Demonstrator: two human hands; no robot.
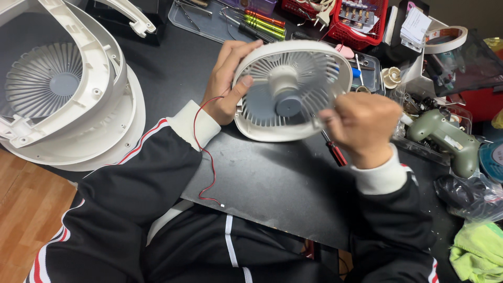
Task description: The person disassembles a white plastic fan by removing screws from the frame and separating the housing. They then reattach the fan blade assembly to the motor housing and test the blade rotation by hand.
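Black-sleeved arms frame a small white fan head (291,90), lifted above the desk (262,178) centre. Left hand (226,84) clasps its nine-o'clock rim; right hand (361,128) is clenched on a red-handled screwdriver (334,149) at four o'clock. Red wires (201,152) dangle loose, so assembly looks unfinished. Larger fan housings (68,94) sit at ten o'clock.

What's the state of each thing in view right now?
small fan: lifted off the mat, tilted, grille on
left hand: grip closed on the small fan's rim
right hand: fist closed at the fan's right edge
red screwdriver: lying on the mat
red wire: loose, trailing across the sleeve
big fan shells: stacked, apart
green power tool: lying idle
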